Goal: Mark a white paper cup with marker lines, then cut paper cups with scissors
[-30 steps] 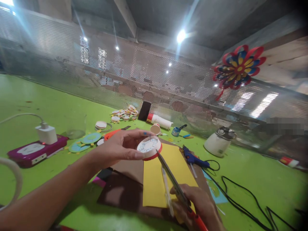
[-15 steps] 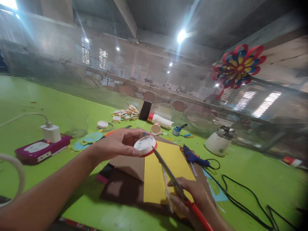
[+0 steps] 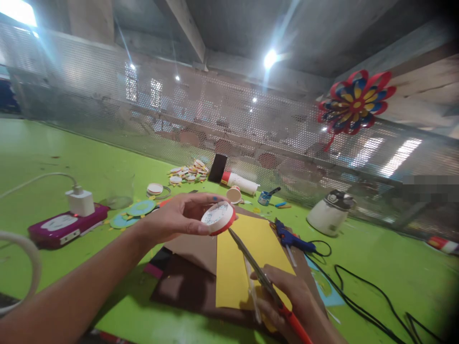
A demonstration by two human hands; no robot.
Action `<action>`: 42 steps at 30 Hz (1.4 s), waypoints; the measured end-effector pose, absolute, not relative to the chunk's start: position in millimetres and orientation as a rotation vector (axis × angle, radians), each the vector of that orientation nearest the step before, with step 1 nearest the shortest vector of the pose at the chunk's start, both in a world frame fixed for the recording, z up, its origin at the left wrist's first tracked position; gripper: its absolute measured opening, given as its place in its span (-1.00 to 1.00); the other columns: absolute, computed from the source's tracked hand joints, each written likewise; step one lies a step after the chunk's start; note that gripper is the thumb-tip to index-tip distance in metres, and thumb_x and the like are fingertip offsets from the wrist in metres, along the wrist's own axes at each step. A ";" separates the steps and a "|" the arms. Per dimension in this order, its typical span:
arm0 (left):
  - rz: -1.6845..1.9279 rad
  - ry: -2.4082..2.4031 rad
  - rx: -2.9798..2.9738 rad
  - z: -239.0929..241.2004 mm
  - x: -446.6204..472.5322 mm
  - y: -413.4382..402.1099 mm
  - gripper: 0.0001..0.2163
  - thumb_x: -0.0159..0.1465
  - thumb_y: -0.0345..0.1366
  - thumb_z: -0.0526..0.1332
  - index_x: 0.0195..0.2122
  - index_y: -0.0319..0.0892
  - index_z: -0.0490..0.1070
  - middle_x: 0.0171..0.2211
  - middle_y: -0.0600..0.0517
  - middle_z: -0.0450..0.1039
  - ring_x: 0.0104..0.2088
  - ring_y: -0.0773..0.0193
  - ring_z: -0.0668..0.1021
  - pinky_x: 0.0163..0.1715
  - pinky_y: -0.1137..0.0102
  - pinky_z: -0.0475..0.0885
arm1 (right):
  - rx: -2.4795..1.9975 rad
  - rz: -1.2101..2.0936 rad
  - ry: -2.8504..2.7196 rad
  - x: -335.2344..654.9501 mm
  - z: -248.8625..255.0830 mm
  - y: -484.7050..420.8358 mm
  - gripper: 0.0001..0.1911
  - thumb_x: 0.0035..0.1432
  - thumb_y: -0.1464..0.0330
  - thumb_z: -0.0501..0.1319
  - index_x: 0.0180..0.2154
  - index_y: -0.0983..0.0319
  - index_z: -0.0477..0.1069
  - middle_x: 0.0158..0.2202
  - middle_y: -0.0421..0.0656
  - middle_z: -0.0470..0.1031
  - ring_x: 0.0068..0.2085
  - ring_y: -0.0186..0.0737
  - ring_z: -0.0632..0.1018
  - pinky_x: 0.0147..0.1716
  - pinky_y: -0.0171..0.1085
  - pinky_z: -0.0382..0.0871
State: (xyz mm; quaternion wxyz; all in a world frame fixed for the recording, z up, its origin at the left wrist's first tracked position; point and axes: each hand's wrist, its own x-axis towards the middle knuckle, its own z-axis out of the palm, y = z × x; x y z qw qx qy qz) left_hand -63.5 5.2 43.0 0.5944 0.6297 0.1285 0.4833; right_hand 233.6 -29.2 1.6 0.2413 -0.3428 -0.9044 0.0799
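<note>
My left hand (image 3: pixel 179 215) grips the cut-off base of a paper cup (image 3: pixel 217 217) by its edge. The piece is white and round, with blue print on its flat face and a red band on its side. In my right hand (image 3: pixel 283 296) is a pair of scissors (image 3: pixel 251 260) with red handles. The grey blade points up and left, its tip just below the cup base. Beneath both hands lie a yellow paper sheet (image 3: pixel 233 282) and dark brown sheets (image 3: pixel 179 282). A pale translucent strip (image 3: pixel 253 291) shows beside my right fingers.
A blue glue gun (image 3: pixel 292 239) with a black cable lies right. At the back are a phone (image 3: pixel 218 167), a paper cup (image 3: pixel 234 195), a blue paint jar (image 3: pixel 264 198) and a pile of round pieces (image 3: pixel 190 173). A white jug (image 3: pixel 328 215) and a purple power strip (image 3: pixel 64 227) flank the work.
The cup base has turned in my left hand, showing more of its red band. The scissors' tip has come off its edge and sits slightly lower. The view has shifted slightly.
</note>
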 end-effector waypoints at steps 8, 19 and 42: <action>1.126 0.269 1.490 40.3 -61.9 5.5 -0.53 0.07 -0.37 0.44 0.05 -0.21 0.52 -0.05 -0.21 0.61 -0.01 0.06 0.61 -0.03 0.31 0.44 | -0.923 0.215 -2.345 237.1 -6.3 -31.4 -0.77 0.27 0.20 0.15 -0.22 0.15 0.52 -0.42 -0.18 0.59 -0.46 -0.26 0.54 -0.44 -0.37 0.41; 1.104 0.276 1.465 40.4 -60.8 5.7 -0.53 0.08 -0.38 0.44 0.05 -0.20 0.51 -0.07 -0.21 0.61 -0.04 0.07 0.61 -0.06 0.30 0.47 | -0.905 0.305 -2.352 237.1 -6.5 -33.5 -0.62 0.33 0.08 0.07 -0.28 0.15 0.54 -0.51 -0.21 0.52 -0.54 -0.30 0.45 -0.53 -0.37 0.29; 1.098 0.334 1.498 41.6 -60.6 4.9 -0.51 0.06 -0.30 0.45 0.06 -0.21 0.52 -0.06 -0.22 0.60 -0.09 0.05 0.61 -0.11 0.27 0.48 | -1.022 0.681 -2.279 244.2 -5.6 -38.7 -0.53 0.29 -0.03 0.08 -0.10 0.17 0.52 -0.52 -0.20 0.46 -0.51 -0.28 0.48 -0.46 -0.35 0.43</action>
